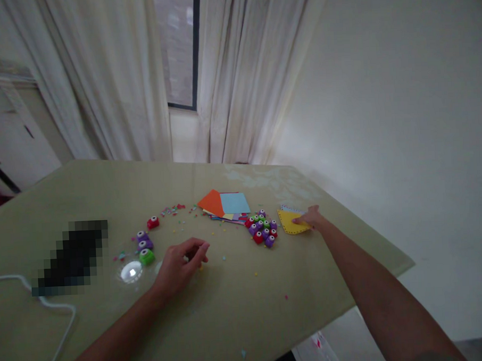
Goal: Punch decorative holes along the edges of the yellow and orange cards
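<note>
My right hand point(310, 218), arm stretched out, grips the right side of a yellow paper card point(289, 222) with a punched, scalloped-looking edge, its thumb on top. Behind that card shows the edge of a light-blue one point(289, 207). My left hand point(184, 261) rests low over the table with fingers loosely curled and nothing visible in them. Between the hands stands a cluster of small red, purple and green craft punches point(262, 228) with round eye-like tops. Several more punches, including a green one point(147, 256), stand left of my left hand.
Coloured paper sheets, orange point(212, 203) and light blue point(234, 203) uppermost, lie stacked mid-table. Paper bits point(172, 209) are scattered about. A clear round lid-like piece point(131, 272), a blurred-out dark object point(72, 257) and a white cable point(57, 305) lie left. A wall point(403, 141) borders the right.
</note>
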Action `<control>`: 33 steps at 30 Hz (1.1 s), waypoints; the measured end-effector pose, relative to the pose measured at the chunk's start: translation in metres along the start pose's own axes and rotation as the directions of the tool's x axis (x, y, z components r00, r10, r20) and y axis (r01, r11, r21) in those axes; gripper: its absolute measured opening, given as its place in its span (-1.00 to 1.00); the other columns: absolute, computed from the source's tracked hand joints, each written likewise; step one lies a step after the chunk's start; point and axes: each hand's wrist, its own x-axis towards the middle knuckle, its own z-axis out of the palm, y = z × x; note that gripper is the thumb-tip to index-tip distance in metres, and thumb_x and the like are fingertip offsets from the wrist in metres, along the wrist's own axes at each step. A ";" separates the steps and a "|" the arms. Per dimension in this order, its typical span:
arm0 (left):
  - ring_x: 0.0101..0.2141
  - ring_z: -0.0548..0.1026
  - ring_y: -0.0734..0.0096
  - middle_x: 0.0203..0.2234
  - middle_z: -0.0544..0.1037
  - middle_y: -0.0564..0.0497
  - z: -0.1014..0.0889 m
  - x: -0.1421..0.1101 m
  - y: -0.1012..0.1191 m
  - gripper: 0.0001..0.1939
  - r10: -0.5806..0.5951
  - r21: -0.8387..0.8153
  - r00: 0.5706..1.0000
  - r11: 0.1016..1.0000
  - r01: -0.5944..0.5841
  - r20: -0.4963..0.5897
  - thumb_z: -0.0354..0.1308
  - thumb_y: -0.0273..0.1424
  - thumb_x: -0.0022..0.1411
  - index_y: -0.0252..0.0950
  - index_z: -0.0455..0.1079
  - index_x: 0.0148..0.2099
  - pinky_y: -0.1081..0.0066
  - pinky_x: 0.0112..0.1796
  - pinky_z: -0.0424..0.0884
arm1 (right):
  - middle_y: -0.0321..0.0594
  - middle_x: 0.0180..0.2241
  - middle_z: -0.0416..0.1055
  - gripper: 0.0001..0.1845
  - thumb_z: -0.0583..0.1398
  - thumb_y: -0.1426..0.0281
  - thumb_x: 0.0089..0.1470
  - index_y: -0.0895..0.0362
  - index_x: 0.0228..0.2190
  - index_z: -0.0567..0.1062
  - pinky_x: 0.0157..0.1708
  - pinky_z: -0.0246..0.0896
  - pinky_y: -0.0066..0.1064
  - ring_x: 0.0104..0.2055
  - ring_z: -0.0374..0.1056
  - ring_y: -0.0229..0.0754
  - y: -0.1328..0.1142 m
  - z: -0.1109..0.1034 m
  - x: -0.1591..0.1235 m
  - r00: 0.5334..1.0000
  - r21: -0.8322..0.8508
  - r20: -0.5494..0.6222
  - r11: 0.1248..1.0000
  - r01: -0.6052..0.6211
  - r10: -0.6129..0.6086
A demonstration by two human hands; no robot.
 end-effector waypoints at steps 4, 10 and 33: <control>-0.51 0.59 0.29 -0.50 0.68 0.00 0.000 0.000 0.001 -0.56 0.007 0.005 1.000 1.000 -0.007 -0.008 0.13 0.02 0.42 -0.20 0.57 -0.28 0.41 -0.44 0.43 | 0.27 -0.03 0.60 0.05 0.62 0.31 -0.37 0.27 0.16 0.42 -0.03 0.52 -0.06 0.01 0.58 0.30 -0.024 -0.009 -0.010 0.996 0.045 -0.087 0.999 0.023 -0.019; -0.23 0.65 0.17 -0.20 0.73 -0.09 -0.001 0.001 0.003 -0.60 0.056 0.025 0.988 0.998 -0.053 -0.147 0.10 -0.02 0.46 -0.19 0.62 -0.09 0.30 -0.20 0.53 | -0.02 0.04 0.64 -0.49 0.37 0.10 0.16 0.12 0.04 0.56 0.09 0.47 -0.23 0.05 0.57 0.03 -0.087 0.003 -0.073 0.925 0.246 -0.148 0.893 0.378 -0.350; -0.08 0.68 0.07 -0.05 0.71 -0.13 0.005 0.001 0.001 -0.53 -0.164 -0.213 0.962 0.970 0.117 -0.217 0.31 -0.03 0.33 -0.19 0.52 0.14 0.23 -0.10 0.64 | -0.21 -0.30 0.64 -0.83 0.45 0.18 0.16 0.00 -0.28 0.74 -0.16 0.39 -0.29 -0.21 0.50 -0.07 -0.131 0.120 -0.198 0.710 0.894 0.085 0.367 0.255 -0.699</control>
